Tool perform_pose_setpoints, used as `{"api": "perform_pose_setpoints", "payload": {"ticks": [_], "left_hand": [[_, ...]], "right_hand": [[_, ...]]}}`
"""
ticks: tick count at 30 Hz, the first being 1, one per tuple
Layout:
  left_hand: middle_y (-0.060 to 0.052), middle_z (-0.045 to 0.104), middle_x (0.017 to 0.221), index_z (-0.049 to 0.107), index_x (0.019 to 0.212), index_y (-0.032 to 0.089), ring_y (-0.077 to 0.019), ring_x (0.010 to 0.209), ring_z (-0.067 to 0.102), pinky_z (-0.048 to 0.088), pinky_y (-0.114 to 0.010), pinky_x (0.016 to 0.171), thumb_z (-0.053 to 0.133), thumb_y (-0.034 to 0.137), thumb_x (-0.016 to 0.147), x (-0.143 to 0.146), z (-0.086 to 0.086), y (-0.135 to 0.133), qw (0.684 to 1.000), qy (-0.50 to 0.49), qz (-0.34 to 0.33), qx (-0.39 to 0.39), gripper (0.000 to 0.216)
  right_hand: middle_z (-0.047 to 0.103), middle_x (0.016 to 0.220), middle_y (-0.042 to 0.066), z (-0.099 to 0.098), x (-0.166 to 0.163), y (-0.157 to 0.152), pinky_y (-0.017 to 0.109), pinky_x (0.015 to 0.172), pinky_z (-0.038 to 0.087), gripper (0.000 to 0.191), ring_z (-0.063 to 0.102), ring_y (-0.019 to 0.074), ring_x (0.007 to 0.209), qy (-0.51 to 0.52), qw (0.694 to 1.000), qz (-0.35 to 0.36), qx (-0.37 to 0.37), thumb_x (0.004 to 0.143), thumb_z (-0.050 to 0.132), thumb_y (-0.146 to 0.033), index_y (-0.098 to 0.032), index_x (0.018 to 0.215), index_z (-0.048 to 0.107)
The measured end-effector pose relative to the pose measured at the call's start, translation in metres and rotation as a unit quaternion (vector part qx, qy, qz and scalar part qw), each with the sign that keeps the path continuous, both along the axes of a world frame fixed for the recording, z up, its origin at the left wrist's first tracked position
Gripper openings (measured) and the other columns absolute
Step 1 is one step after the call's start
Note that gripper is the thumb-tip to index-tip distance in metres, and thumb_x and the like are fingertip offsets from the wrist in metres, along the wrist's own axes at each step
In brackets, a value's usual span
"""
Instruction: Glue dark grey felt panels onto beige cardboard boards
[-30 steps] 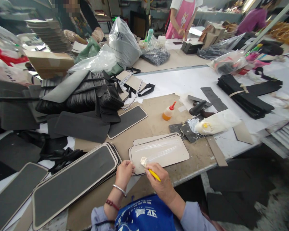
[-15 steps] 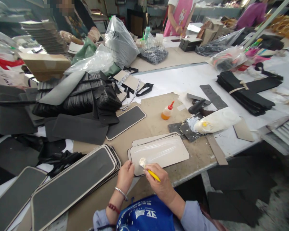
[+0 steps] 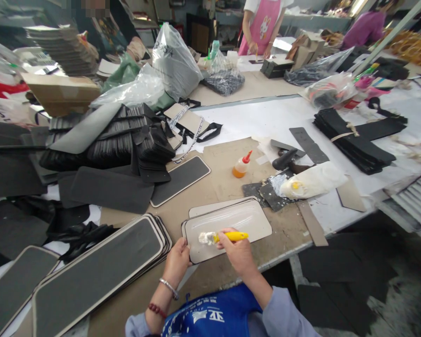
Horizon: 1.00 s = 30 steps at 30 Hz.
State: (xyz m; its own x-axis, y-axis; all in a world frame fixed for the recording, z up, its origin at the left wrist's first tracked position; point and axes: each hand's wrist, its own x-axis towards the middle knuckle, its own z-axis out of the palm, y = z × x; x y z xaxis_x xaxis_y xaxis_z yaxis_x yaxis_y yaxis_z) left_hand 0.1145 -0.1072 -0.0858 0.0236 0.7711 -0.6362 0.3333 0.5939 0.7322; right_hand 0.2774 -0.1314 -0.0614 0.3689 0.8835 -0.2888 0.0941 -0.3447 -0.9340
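I see the right hand (image 3: 238,253) holding a yellow-handled brush (image 3: 235,236), its pasty tip over the left part of a beige panel (image 3: 249,219), and the left hand (image 3: 176,263) drawn in narrow at that panel's left edge, pinching or merely steadying, I can't tell. The panel lies atop overlapping panels (image 3: 204,209) on a brown sheet (image 3: 217,161); I judge coating is in hand, and the next stroke calls for a steady edge and even pressure across the duller left end.

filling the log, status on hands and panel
Left hand at left end of beige panel. Right hand gripping yellow brush, bristles over panel. Squeeze bottle beyond, apart.
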Motion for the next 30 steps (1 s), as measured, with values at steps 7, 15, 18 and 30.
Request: {"api": "perform_pose_setpoints", "payload": {"ticks": [7, 15, 18, 30], "left_hand": [[0.004, 0.050, 0.054, 0.047, 0.069, 0.019, -0.0109, 0.050, 0.050, 0.042, -0.020, 0.045, 0.046, 0.027, 0.068, -0.003, -0.003, -0.002, 1.000, 0.028, 0.004, 0.002, 0.009], [0.006, 0.046, 0.048, 0.045, 0.065, 0.020, -0.0118, 0.045, 0.049, 0.042, -0.022, 0.044, 0.047, 0.032, 0.067, -0.003, -0.002, 0.000, 0.999, 0.036, -0.013, -0.003, 0.012], [0.006, 0.047, 0.048, 0.044, 0.065, 0.020, -0.0118, 0.045, 0.050, 0.043, -0.022, 0.043, 0.050, 0.028, 0.066, -0.002, 0.000, 0.001, 1.000, 0.012, 0.002, -0.021, 0.010], [0.004, 0.052, 0.057, 0.042, 0.073, 0.020, -0.0122, 0.053, 0.056, 0.051, -0.032, 0.054, 0.045, 0.017, 0.070, 0.008, 0.011, 0.002, 0.980, -0.107, 0.109, -0.129, 0.005]], "right_hand": [[0.064, 0.064, 0.004, -0.016, 0.049, 0.007, 0.026, 0.056, 0.048, 0.033, 0.061, 0.0172, 0.056, -0.111, 0.992, -0.054, 0.010, 0.070, 0.052, -0.048, -0.017, 0.076, 0.061], [0.065, 0.069, 0.006, 0.000, 0.137, -0.003, 0.029, 0.060, 0.047, 0.030, 0.061, 0.0187, 0.062, -0.317, 0.941, -0.118, 0.020, 0.074, 0.049, -0.045, -0.017, 0.077, 0.060], [0.063, 0.078, 0.007, 0.009, 0.131, -0.015, 0.032, 0.072, 0.046, 0.024, 0.059, 0.0190, 0.076, -0.409, 0.908, -0.045, 0.082, 0.078, 0.046, -0.037, -0.017, 0.078, 0.060], [0.062, 0.075, 0.004, 0.022, -0.012, -0.041, 0.025, 0.067, 0.049, 0.015, 0.059, 0.0142, 0.071, -0.189, 0.967, 0.138, 0.104, 0.080, 0.046, -0.022, -0.021, 0.079, 0.061]]}}
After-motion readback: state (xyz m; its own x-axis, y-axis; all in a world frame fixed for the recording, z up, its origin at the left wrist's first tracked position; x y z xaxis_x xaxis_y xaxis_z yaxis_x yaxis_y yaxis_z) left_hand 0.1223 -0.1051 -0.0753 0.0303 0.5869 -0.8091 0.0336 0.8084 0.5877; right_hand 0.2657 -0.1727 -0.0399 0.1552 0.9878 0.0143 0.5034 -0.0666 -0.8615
